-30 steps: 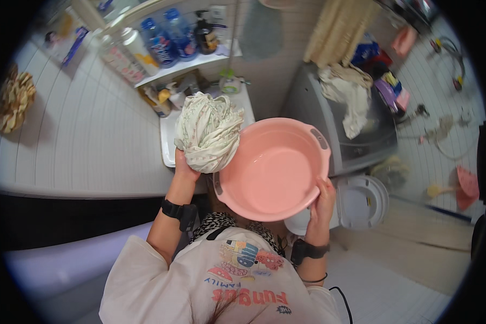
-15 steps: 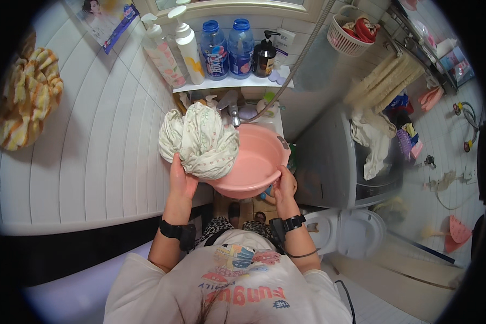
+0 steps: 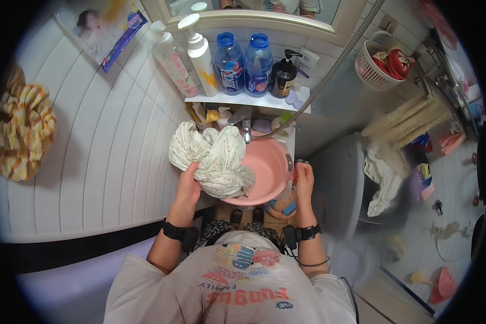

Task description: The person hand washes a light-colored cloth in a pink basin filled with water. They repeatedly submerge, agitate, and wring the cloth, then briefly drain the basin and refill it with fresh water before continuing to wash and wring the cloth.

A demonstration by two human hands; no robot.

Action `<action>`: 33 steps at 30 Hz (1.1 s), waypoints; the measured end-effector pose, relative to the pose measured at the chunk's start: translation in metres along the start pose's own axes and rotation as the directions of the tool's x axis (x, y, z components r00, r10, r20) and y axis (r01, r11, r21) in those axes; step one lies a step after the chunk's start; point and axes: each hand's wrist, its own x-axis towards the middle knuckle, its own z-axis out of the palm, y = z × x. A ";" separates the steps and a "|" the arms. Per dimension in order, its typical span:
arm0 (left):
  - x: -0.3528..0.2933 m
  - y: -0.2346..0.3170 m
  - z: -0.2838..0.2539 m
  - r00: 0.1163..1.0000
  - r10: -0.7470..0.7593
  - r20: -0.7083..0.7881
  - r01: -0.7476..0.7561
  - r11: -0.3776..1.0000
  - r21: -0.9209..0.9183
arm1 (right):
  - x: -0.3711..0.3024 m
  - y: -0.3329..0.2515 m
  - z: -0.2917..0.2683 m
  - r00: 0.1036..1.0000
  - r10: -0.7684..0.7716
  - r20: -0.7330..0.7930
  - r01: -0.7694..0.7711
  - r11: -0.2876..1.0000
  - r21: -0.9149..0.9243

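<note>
A pink plastic basin (image 3: 270,170) sits at the small sink under the tap (image 3: 247,131). A bundle of white cloth (image 3: 213,159) with a small print hangs over its left side, part of it inside. My left hand (image 3: 189,186) is closed on the bundle's near left edge, thumb on top; its other fingers are hidden beneath. My right hand (image 3: 304,181) is at the basin's right rim by the grey handle slot, with curled fingers that appear to grip the rim. The fingertips are partly hidden.
A white shelf (image 3: 243,98) above the sink carries pump bottles and two blue bottles (image 3: 229,65). The shower hose (image 3: 329,70) slants down to the tap. A grey washing machine (image 3: 335,181) with clothes (image 3: 384,175) on it stands right. White tiled wall (image 3: 108,162) is at left.
The view has shifted, showing more of the mirror. My right hand has moved up along the rim toward the handle slot. More of the cloth now hangs into the basin; my left hand still holds it.
</note>
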 end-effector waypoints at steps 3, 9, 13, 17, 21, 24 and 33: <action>0.006 -0.007 0.010 0.999 0.037 -0.005 -0.036 0.992 0.118 | 0.028 -0.032 0.038 0.847 0.276 0.454 -0.427 0.861 0.274; 0.022 -0.013 0.026 0.997 0.063 0.038 -0.073 0.903 0.423 | 0.076 -0.021 0.129 0.560 0.354 0.750 -0.806 0.444 0.392; 0.039 -0.015 0.024 1.000 -0.005 0.019 -0.007 0.822 0.570 | 0.102 0.005 0.161 0.562 0.361 0.744 -0.824 0.328 0.462; 0.052 -0.022 0.019 0.998 -0.035 0.046 0.003 0.828 0.560 | 0.116 0.016 0.177 0.590 0.365 0.720 -0.804 0.347 0.483; 0.059 -0.030 0.015 0.992 -0.106 0.069 0.057 0.862 0.504 | 0.119 0.009 0.174 0.660 0.320 0.680 -0.751 0.267 0.603; 0.066 -0.033 0.011 0.977 -0.193 0.087 0.126 0.859 0.496 | 0.124 0.000 0.167 0.626 0.265 0.734 -0.779 0.267 0.568; 0.069 -0.035 -0.001 0.951 -0.257 0.173 0.168 0.896 0.410 | 0.127 0.081 0.116 0.745 0.613 0.264 -0.666 0.708 0.234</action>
